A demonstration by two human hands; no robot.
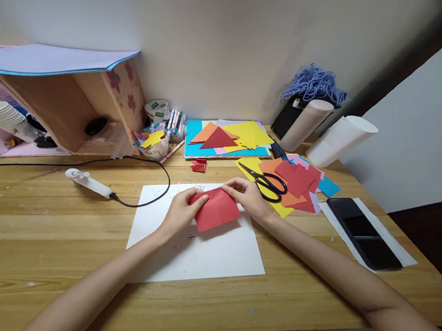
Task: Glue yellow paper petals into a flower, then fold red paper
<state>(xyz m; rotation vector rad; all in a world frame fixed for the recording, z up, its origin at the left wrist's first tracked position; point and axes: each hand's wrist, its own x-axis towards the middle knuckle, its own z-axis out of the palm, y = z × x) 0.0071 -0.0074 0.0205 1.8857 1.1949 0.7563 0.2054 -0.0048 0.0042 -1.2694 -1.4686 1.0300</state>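
Note:
A piece of red paper is held up over a white sheet on the wooden table. My left hand pinches its left upper edge, thumb in front. At the top right corner my right hand grips the same paper between thumb and fingers. Just right of that hand, black-handled scissors lie on a yellow sheet and loose coloured paper pieces. A small folded red scrap rests beyond the white sheet, which bears small reddish marks.
Stacked coloured paper lies by the wall. On the left are a cardboard box and a white corded device. A cup of paper scraps stands beside markers. At right are a phone, a paper roll and purple yarn.

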